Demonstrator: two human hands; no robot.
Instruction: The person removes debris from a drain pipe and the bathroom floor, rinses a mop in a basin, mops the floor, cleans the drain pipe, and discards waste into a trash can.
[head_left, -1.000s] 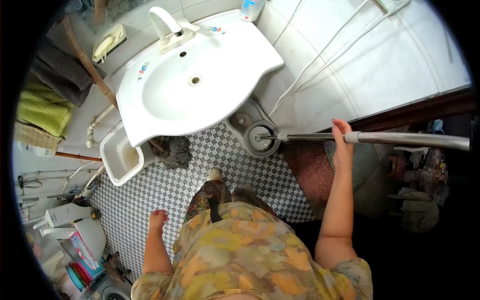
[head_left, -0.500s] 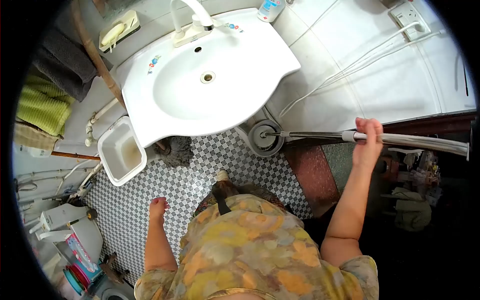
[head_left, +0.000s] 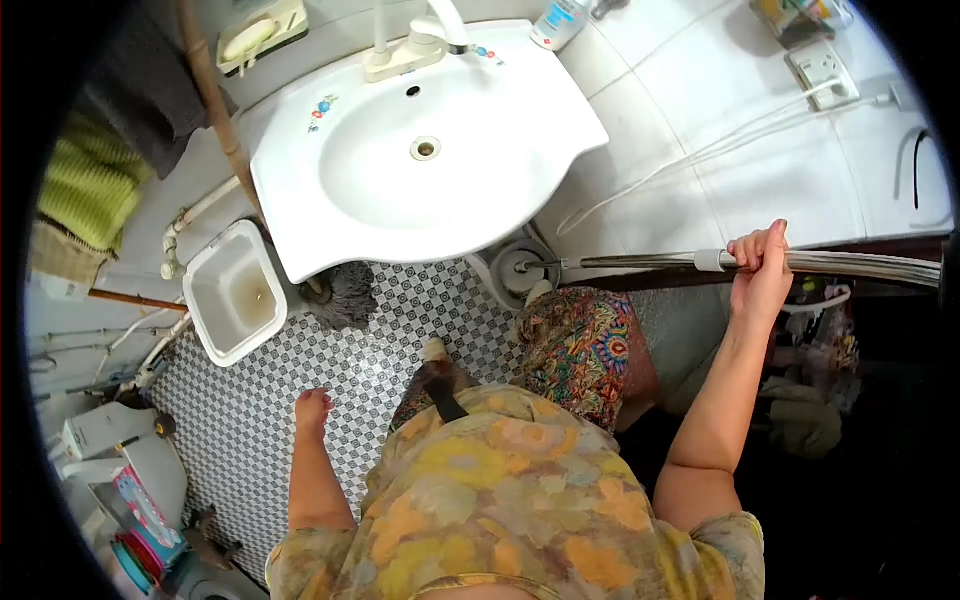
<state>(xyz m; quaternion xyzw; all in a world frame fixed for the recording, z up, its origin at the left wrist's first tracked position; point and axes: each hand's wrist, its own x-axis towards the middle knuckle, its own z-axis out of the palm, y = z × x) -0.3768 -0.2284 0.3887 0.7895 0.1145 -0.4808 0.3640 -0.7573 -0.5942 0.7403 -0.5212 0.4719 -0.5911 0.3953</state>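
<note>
My right hand (head_left: 762, 275) is closed round the metal handle of a mop (head_left: 630, 262), near a pale collar on the pole. The pole runs almost level across the view, and its lower end sits in a round grey bucket (head_left: 492, 284) beside the sink. The mop's head is mostly hidden inside. My right foot, in a pale shoe (head_left: 540, 289), is right at the bucket's edge; whether it touches, I cannot tell. Over the tiled floor hangs my left hand (head_left: 312, 410), empty, with its fingers loosely bent and slightly apart.
A white sink (head_left: 480, 215) juts out ahead. Left of it stand a white tub (head_left: 203, 315) with murky water and a grey shaggy mop head (head_left: 345, 298). White cables (head_left: 670, 165) hang from a wall socket (head_left: 822, 72). Cluttered equipment (head_left: 120, 450) lines the lower left.
My right leg has come forward, bringing the foot up to the bucket. My right hand has shifted a little right, still holding the mop handle. The view has tilted slightly.
</note>
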